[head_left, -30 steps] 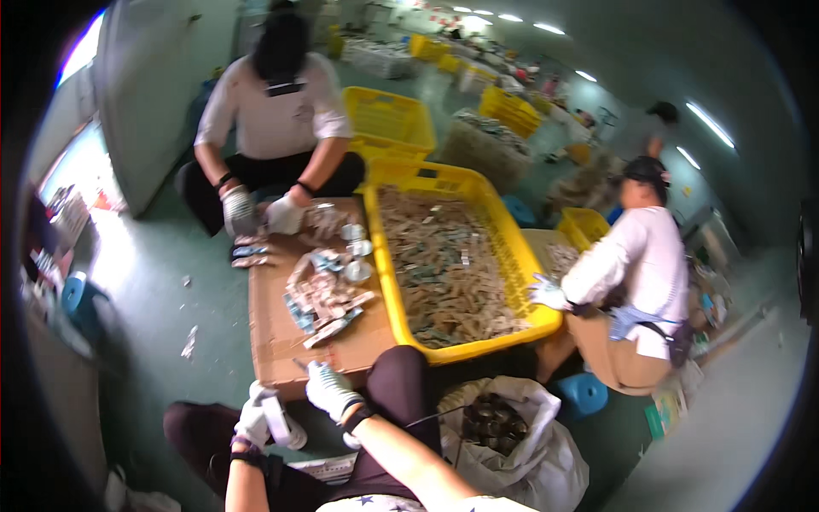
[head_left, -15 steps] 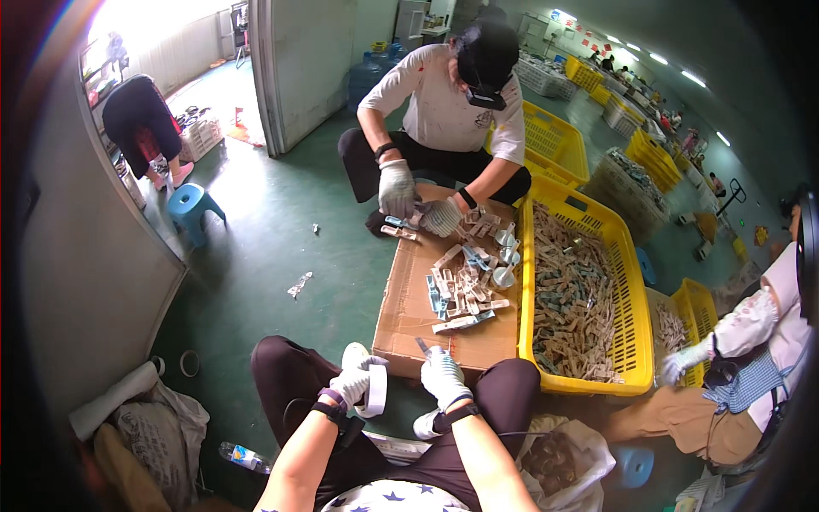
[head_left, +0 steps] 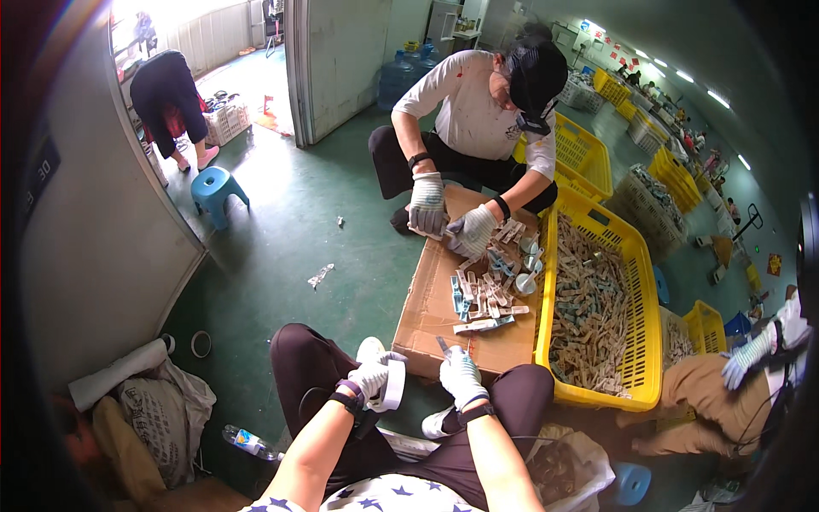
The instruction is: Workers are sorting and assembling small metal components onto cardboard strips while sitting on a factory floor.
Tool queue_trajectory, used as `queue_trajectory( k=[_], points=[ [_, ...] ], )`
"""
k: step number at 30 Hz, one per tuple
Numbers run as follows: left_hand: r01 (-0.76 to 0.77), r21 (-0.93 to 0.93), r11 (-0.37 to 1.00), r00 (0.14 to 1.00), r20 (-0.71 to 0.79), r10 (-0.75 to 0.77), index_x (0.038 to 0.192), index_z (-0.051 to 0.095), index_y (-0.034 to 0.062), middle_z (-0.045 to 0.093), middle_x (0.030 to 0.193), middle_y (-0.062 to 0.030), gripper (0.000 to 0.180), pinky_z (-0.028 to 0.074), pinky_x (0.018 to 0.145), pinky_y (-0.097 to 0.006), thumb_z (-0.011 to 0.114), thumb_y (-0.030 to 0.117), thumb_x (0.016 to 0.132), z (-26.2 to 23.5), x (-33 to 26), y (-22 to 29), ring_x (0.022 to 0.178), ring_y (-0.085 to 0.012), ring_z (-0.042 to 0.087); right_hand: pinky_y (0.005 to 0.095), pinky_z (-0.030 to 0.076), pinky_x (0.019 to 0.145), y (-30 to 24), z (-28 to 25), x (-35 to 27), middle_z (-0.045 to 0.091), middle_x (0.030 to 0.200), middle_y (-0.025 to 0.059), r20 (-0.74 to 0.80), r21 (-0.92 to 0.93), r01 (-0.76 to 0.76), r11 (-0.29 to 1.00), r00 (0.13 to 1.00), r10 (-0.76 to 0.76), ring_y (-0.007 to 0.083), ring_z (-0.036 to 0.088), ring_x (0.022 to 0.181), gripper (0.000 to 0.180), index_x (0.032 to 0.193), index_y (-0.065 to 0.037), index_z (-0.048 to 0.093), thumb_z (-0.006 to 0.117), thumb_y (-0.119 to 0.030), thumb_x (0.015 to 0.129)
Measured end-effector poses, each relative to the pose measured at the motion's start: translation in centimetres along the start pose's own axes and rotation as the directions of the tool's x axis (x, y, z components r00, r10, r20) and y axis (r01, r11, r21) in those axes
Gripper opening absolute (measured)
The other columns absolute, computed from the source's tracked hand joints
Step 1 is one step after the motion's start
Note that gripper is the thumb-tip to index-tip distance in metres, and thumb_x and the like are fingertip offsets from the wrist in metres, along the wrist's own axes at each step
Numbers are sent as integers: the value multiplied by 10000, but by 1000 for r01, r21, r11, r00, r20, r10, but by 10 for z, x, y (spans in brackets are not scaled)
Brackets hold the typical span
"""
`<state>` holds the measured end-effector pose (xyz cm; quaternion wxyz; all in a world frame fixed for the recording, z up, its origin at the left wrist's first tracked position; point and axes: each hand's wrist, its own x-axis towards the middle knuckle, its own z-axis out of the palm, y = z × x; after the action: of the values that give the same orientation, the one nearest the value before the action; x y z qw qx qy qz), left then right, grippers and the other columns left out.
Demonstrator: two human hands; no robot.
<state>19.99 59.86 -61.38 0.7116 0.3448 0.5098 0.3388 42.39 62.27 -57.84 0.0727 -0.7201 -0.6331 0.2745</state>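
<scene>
My left hand (head_left: 369, 378), in a striped glove, is closed around a white tape roll (head_left: 395, 386), held above my lap. My right hand (head_left: 461, 375), also gloved, grips a thin grey strip-like blade (head_left: 443, 345) that sticks up past the fingers; its kind is unclear. This hand is beside the near edge of a brown cardboard box (head_left: 418, 328). On the box lies a loose pile of beige and pale-blue plastic clip-like pieces (head_left: 490, 294), with small white round-ended pieces (head_left: 525, 282) among them.
Across the box a crouching co-worker's gloved hands (head_left: 472, 229) work over its far edge. A yellow basket (head_left: 648, 341) full of similar pieces stands right of the box. Another person's gloved hand (head_left: 748, 358) is farther right. A bottle (head_left: 249, 442) lies at left.
The whole view has shifted, so things sit farther right. The co-worker's hands opposite have changed pose over the box. The person at right has drawn a hand back from the baskets. My grips look unchanged.
</scene>
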Motion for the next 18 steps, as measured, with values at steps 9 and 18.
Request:
queue_trajectory(
  k=[9, 18],
  points=[
    [-15, 11, 1000, 1000, 5, 15, 986, 632, 99, 594, 849, 23, 196, 439, 655, -261, 687, 30, 812, 3, -4, 5, 778, -95, 550, 517, 504, 793, -4, -5, -6, 625, 1033, 210, -29, 8, 21, 1000, 999, -21, 398, 641, 931, 236, 1051, -50, 545, 542, -186, 858],
    [-54, 19, 998, 998, -13, 54, 930, 601, 104, 572, 823, 33, 167, 429, 633, -252, 688, 38, 805, 4, -1, 6, 746, -84, 537, 502, 516, 778, 1, 1, -2, 622, 1030, 218, -42, 29, 25, 999, 999, -24, 390, 642, 939, 216, 1040, -67, 548, 548, -183, 858]
  ],
)
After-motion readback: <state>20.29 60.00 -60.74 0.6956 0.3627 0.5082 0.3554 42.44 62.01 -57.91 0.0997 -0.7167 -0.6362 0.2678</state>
